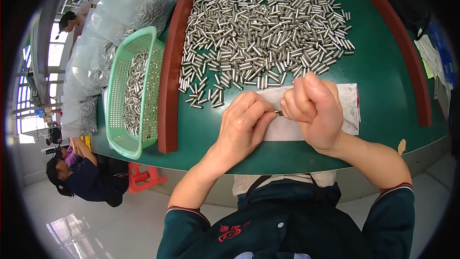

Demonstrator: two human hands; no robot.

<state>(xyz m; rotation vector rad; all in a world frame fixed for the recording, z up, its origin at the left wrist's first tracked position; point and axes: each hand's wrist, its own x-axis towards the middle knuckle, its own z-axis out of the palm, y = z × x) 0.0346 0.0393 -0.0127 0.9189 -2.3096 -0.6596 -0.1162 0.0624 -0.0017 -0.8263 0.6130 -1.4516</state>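
Our left hand [244, 124] and right hand [311, 110] are pinching one small metal pin [277, 112] between them, fingertips on the left, a closed fist on the right, right above the white cloth [350, 105]. Just past the cloth sits the big pile of metal pins [263, 29] on the green counter [383, 62]. Left of the cloth, beyond the red rim [167, 91], there's a green basket [143, 43] with more pins.

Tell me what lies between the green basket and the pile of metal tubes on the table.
In the head view, the table's raised reddish-brown rim runs between the green basket and the metal tubes.
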